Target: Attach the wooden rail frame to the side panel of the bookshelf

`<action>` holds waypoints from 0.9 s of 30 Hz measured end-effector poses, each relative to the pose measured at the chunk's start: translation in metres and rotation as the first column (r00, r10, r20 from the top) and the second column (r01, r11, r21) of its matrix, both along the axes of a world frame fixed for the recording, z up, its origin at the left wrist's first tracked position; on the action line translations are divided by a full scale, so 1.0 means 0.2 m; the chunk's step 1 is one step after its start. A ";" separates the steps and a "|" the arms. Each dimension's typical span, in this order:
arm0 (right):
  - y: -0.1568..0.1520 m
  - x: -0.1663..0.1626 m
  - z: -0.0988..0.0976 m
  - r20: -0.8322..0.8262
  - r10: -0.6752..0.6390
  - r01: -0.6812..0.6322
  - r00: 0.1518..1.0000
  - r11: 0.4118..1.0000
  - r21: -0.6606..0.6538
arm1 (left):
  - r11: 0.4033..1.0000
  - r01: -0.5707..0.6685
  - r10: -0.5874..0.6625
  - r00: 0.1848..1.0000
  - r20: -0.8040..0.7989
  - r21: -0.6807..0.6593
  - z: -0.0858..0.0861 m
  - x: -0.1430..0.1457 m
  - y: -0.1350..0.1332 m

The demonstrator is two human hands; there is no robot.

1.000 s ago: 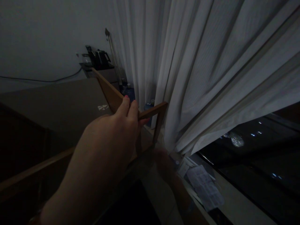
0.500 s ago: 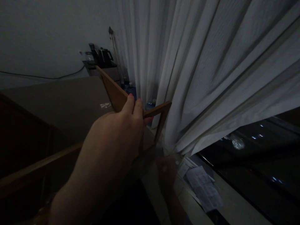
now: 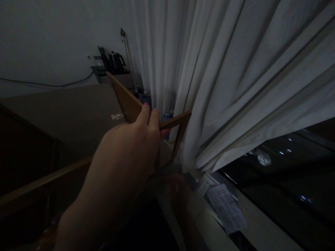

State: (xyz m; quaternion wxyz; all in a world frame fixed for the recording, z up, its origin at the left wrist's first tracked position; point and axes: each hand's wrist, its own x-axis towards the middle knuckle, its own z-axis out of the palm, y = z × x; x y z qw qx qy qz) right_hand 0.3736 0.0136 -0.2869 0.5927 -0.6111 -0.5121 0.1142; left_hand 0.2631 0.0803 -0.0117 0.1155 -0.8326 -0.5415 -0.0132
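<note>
My left hand (image 3: 125,146) is closed over the upper edge of a wooden frame (image 3: 178,121), its fingers wrapped across the corner where the rails meet. A flat brown wooden piece (image 3: 125,99) of that frame rises beyond my fingertips. Lower down, my right hand (image 3: 179,193) is close beneath the frame, smeared by motion. Its fingers are too blurred to read. A faint pale smear shows near it, and I cannot make out what that is.
Long white curtains (image 3: 222,76) hang at the right, beside dark glass (image 3: 288,188). Papers (image 3: 227,209) lie on the floor below. At the back, a black kettle (image 3: 116,62) stands on a small cabinet. A grey panel (image 3: 78,108) with a torn white patch is at the left.
My right hand has moved a little to the left, under the wooden frame. My left hand keeps its grip in the same place.
</note>
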 end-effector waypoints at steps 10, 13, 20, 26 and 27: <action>0.04 -0.02 -0.03 0.050 -0.008 0.006 0.999 0.999 0.053 | 0.999 -0.013 0.012 1.000 0.020 0.039 -0.01 0.01 0.00; 0.05 -0.01 -0.04 0.095 0.003 -0.016 0.995 0.991 0.135 | 0.999 -0.013 0.013 1.000 0.005 0.046 -0.02 0.01 0.00; 0.04 0.03 -0.15 0.232 0.056 -0.109 0.971 0.969 0.222 | 0.997 -0.025 0.026 1.000 -0.005 0.073 -0.02 0.01 0.00; 0.02 0.04 -0.20 0.288 0.097 -0.145 0.953 0.978 0.149 | 0.999 -0.018 0.019 1.000 -0.019 0.051 -0.02 0.01 0.01; 0.02 0.04 -0.20 0.276 0.120 -0.157 0.954 0.980 0.119 | 0.999 -0.017 0.018 1.000 -0.010 0.047 -0.02 0.01 0.01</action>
